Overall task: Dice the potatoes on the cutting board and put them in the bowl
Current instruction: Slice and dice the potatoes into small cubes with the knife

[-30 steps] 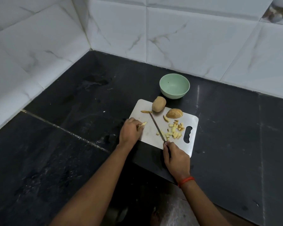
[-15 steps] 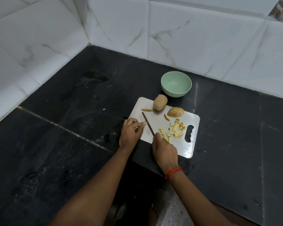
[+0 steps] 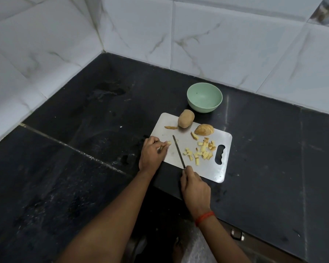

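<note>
A white cutting board (image 3: 167, 120) lies on the black counter. On it sit a whole potato (image 3: 186, 118), a cut potato half (image 3: 203, 129), a loose strip (image 3: 171, 127) and a heap of yellow diced pieces (image 3: 200, 151). My left hand (image 3: 152, 153) pinches a small potato strip (image 3: 168, 143) at the board's left edge. My right hand (image 3: 195, 186) grips the handle of a knife (image 3: 178, 153), whose blade lies across the board just right of that strip. An empty pale green bowl (image 3: 204, 97) stands behind the board.
The black stone counter (image 3: 84, 149) runs into a corner of white marble tiles (image 3: 141, 29) at the back and left. Its front edge passes just below the board, with a floor and a cabinet latch (image 3: 237, 234) beneath.
The knife came in next to my left hand's strip, then drew back slightly to the right. My left hand stayed at the board's left edge, still pinching the strip.
</note>
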